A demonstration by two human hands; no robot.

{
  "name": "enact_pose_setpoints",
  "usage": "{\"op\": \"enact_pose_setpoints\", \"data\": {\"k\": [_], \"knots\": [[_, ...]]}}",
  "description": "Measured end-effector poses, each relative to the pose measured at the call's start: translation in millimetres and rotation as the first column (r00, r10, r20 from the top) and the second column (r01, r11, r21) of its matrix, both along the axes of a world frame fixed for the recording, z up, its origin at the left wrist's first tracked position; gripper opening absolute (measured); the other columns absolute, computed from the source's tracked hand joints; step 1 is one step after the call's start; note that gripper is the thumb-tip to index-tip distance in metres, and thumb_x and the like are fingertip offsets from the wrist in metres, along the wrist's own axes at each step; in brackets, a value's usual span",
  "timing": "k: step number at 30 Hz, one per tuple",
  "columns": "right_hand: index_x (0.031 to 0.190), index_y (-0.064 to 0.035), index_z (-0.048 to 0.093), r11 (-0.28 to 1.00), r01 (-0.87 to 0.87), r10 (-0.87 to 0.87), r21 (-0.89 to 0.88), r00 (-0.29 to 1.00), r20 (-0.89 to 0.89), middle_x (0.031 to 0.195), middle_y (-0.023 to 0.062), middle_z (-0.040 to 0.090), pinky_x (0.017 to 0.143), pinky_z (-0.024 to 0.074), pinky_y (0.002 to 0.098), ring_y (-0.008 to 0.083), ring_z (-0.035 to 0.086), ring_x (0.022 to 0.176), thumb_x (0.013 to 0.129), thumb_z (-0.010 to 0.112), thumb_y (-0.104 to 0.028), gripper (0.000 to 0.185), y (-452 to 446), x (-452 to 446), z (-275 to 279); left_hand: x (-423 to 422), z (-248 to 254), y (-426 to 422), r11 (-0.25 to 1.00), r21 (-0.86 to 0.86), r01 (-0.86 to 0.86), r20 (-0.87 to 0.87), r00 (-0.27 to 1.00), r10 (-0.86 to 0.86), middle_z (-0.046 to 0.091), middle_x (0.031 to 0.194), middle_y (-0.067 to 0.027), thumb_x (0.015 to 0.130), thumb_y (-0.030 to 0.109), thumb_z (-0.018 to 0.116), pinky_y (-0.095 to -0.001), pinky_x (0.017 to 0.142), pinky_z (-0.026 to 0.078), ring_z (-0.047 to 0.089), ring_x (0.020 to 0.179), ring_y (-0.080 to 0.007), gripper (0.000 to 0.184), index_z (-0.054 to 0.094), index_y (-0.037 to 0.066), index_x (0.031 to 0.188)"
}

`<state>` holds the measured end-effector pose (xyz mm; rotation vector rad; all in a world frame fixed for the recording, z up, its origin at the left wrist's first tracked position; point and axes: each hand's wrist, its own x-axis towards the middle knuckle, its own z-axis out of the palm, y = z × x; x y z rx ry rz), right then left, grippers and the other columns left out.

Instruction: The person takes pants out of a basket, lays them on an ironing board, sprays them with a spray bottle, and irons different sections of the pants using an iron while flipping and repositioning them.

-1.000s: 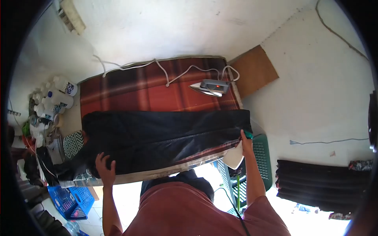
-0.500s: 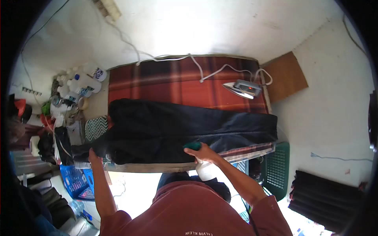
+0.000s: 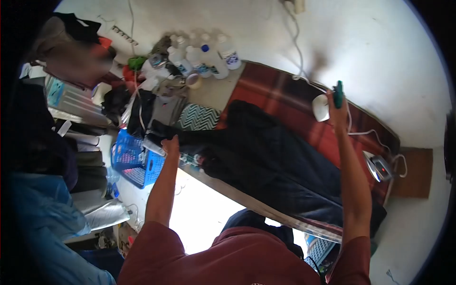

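Black trousers (image 3: 280, 161) lie spread along the ironing table, with a narrower part stretching off its left end. At that end my left hand (image 3: 172, 144) is closed on the cloth's edge. My right hand (image 3: 336, 111) is raised over the far side of the table, gripping a spray bottle (image 3: 321, 108) with a green trigger head and white body. The bottle is tilted, its body pointing left. An iron (image 3: 380, 167) with a lit red lamp rests at the table's right end.
Red plaid cloth (image 3: 266, 90) covers the table. White plastic bottles (image 3: 213, 61) and a tape roll (image 3: 193, 80) stand at the back left. A blue basket (image 3: 154, 166) sits below the left end. The iron's white cord (image 3: 365, 133) runs along the wall side. Another person (image 3: 71, 61) is at the far left.
My view has turned left. My right hand has lifted the spray bottle from the table's near edge to above its far side. The left hand stays at the trousers' left end.
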<state>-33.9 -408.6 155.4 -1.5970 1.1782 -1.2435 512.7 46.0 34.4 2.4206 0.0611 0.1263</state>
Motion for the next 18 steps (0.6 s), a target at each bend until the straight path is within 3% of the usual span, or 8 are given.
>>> {"op": "enact_pose_setpoints", "data": {"k": [2, 3, 6, 10, 11, 14, 16, 18], "knots": [[0.126, -0.0061, 0.064, 0.988, 0.095, -0.129, -0.119, 0.938, -0.322, 0.095, 0.0096, 0.072, 0.08, 0.0527, 0.0365, 0.0193, 0.068, 0.085, 0.094, 0.074, -0.051, 0.056, -25, 5, -9, -20, 41, -10, 0.917, 0.281, -0.283, 0.062, 0.959, 0.277, 0.061, 0.129, -0.0235, 0.076, 0.043, 0.084, -0.0507, 0.083, 0.058, 0.065, 0.104, -0.0401, 0.084, 0.049, 0.0, 0.139], [0.134, -0.0055, 0.059, 0.999, 0.021, -0.028, -0.038, 0.976, -0.214, 0.1, 0.0134, 0.072, 0.084, 0.053, 0.0394, 0.0253, 0.071, 0.091, 0.094, 0.074, -0.05, 0.062, -31, 7, -8, -12, 45, -8, 0.9, 0.257, -0.351, 0.066, 0.936, 0.346, 0.062, 0.131, -0.0234, 0.075, 0.041, 0.084, -0.0535, 0.096, 0.052, 0.062, 0.118, -0.0385, 0.084, 0.05, 0.0, 0.14], [0.136, -0.0054, 0.057, 1.0, -0.013, 0.014, 0.006, 0.97, -0.244, 0.103, 0.0148, 0.072, 0.085, 0.0527, 0.0413, 0.0299, 0.071, 0.094, 0.094, 0.073, -0.051, 0.063, -30, 12, -3, 16, 38, 19, 0.968, 0.121, -0.22, -0.136, 0.962, 0.235, 0.066, 0.126, -0.0275, 0.081, 0.04, 0.08, -0.048, 0.1, 0.053, 0.065, 0.122, -0.0364, 0.075, 0.054, -0.004, 0.135], [0.142, -0.0042, 0.051, 0.998, -0.063, 0.061, 0.009, 0.923, -0.381, 0.117, 0.0192, 0.068, 0.097, 0.0484, 0.045, 0.0358, 0.066, 0.112, 0.092, 0.073, -0.054, 0.074, -23, 6, 4, 92, -30, 44, 0.975, 0.136, -0.176, -0.272, 0.94, 0.208, 0.072, 0.107, -0.0256, 0.077, 0.043, 0.082, -0.0469, 0.075, 0.06, 0.076, 0.087, -0.0342, 0.067, 0.066, -0.008, 0.117], [0.147, -0.0028, 0.046, 0.992, -0.101, 0.068, -0.073, 0.928, -0.366, 0.125, 0.021, 0.066, 0.101, 0.0474, 0.0444, 0.0359, 0.063, 0.119, 0.091, 0.075, -0.053, 0.08, -19, 2, 3, 14, 45, 15, 0.958, -0.052, -0.283, -0.254, 0.931, 0.262, 0.068, 0.097, -0.0191, 0.081, 0.032, 0.078, -0.0442, 0.05, 0.054, 0.066, 0.067, -0.0303, 0.052, 0.068, -0.001, 0.12], [0.159, 0.0038, 0.03, 1.0, -0.016, 0.004, -0.027, 0.92, -0.392, 0.151, 0.0277, 0.05, 0.118, 0.0394, 0.0419, 0.0368, 0.048, 0.142, 0.088, 0.082, -0.041, 0.099, 11, -15, 14, 21, 40, 24, 0.98, -0.043, -0.196, -0.342, 0.924, 0.169, 0.067, 0.095, -0.0179, 0.085, 0.033, 0.071, -0.0496, 0.054, 0.055, 0.065, 0.065, -0.0307, 0.048, 0.068, 0.0, 0.12], [0.158, 0.0042, 0.032, 0.992, 0.003, -0.05, -0.124, 0.922, -0.383, 0.15, 0.0269, 0.051, 0.118, 0.0387, 0.0424, 0.0362, 0.048, 0.142, 0.092, 0.079, -0.036, 0.09, 27, -43, 2, 118, -43, 70, 0.996, 0.013, -0.084, -0.431, 0.899, 0.081, 0.067, 0.094, -0.0175, 0.089, 0.04, 0.07, -0.0501, 0.062, 0.057, 0.065, 0.069, -0.0296, 0.048, 0.069, 0.001, 0.117], [0.154, 0.0038, 0.039, 0.997, -0.047, 0.027, -0.055, 0.948, -0.318, 0.151, 0.0248, 0.052, 0.118, 0.0387, 0.0428, 0.034, 0.05, 0.141, 0.096, 0.075, -0.031, 0.077, 71, -81, 15, 131, -58, 64, 0.948, 0.148, -0.282, -0.075, 0.953, 0.295, 0.073, 0.1, -0.022, 0.09, 0.042, 0.067, -0.0526, 0.071, 0.059, 0.073, 0.076, -0.0379, 0.053, 0.067, -0.003, 0.117]]}}
